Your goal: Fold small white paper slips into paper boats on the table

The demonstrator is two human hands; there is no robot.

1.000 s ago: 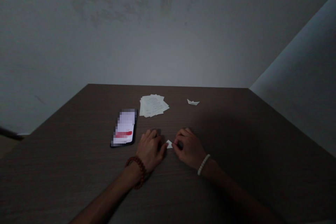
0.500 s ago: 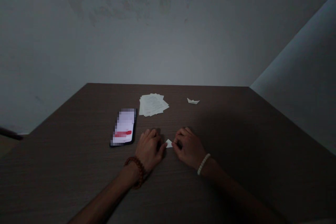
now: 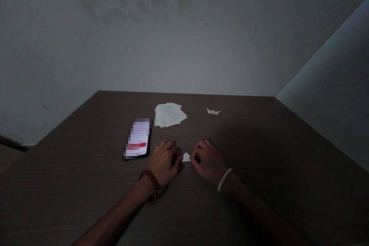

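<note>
A small folded piece of white paper (image 3: 186, 157), triangular in outline, sits low over the table between my two hands. My left hand (image 3: 165, 163), with a brown bead bracelet at the wrist, pinches its left corner between thumb and curled fingers. On the opposite side my right hand (image 3: 208, 162), wearing a pale bead bracelet, pinches the right corner. The fingertips partly cover both corners. Farther back on the right stands a small folded paper boat (image 3: 213, 112).
A fanned stack of printed paper sheets (image 3: 170, 115) lies beyond my left hand. To the left of that hand is a phone (image 3: 137, 139) with a lit, blurred screen. The dark wooden table (image 3: 95, 138) meets a stained wall (image 3: 184, 54) at the back.
Both hands keep their pinch on the folded paper with hardly any movement. The whole view has shifted slightly, with the phone and sheets appearing a little farther right.
</note>
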